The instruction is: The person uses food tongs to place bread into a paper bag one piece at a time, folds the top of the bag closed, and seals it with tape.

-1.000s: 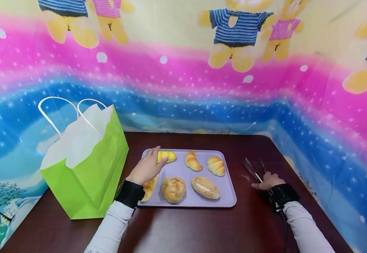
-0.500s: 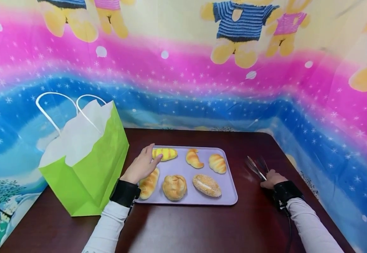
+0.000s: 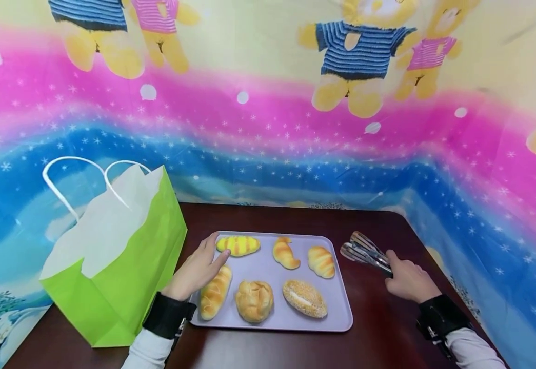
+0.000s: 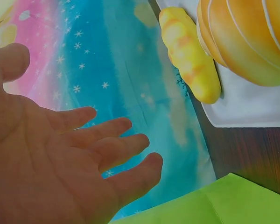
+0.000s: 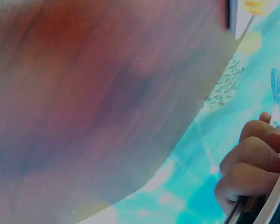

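A metal pair of tongs [image 3: 366,251], its tips pointing left toward the tray, is gripped by my right hand [image 3: 408,279]. In the right wrist view that hand's curled fingers [image 5: 252,154] wrap the handle. My left hand [image 3: 196,271] hovers at the tray's left edge, fingers extended and nothing held; its palm [image 4: 51,154] shows in the left wrist view. On the lilac tray [image 3: 268,266] lie a yellow striped bread [image 3: 238,245], a croissant [image 3: 285,252], a ridged roll [image 3: 321,261], a long loaf [image 3: 215,293], a round bun [image 3: 254,301] and a crumb-coated oval bread [image 3: 304,298].
A green paper bag [image 3: 124,292] with white handles stands upright and open-topped left of the tray. The dark wooden table [image 3: 258,348] extends in front of the tray. A printed cloth [image 3: 268,128] rises behind and beside the table.
My right hand has taken up the tongs from the table, and their tips have swung left toward the tray. The left hand has drifted slightly left, uncovering more of the long loaf.
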Tool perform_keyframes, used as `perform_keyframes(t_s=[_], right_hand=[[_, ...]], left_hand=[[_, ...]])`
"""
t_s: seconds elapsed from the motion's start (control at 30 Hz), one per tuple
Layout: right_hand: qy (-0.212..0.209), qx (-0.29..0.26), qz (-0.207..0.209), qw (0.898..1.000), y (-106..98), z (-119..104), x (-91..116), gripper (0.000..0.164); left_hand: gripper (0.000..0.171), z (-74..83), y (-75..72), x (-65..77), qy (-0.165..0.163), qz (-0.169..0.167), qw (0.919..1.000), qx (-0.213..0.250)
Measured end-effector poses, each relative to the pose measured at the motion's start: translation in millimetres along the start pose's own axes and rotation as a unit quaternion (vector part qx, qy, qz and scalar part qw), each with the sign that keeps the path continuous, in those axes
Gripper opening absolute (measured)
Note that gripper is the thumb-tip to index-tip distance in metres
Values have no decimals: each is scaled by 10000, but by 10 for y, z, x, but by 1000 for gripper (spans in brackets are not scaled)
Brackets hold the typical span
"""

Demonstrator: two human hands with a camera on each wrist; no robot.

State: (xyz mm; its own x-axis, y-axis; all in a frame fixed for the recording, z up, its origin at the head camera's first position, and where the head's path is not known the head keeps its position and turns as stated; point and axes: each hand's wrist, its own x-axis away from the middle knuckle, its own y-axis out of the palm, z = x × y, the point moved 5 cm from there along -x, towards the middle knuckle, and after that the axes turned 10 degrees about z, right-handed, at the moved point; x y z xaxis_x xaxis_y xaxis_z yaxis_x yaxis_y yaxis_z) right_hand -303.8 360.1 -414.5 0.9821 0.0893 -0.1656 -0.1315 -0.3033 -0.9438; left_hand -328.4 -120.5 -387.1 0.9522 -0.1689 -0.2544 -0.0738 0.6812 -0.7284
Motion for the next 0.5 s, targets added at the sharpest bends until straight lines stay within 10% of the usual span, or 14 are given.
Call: perform_keyframes(t_s=[0.5], right_hand=[[126,329,-759,9965,327,-203,-244,65]], left_hand=[[71,-223,126,20,-243,-41,9992,-317]])
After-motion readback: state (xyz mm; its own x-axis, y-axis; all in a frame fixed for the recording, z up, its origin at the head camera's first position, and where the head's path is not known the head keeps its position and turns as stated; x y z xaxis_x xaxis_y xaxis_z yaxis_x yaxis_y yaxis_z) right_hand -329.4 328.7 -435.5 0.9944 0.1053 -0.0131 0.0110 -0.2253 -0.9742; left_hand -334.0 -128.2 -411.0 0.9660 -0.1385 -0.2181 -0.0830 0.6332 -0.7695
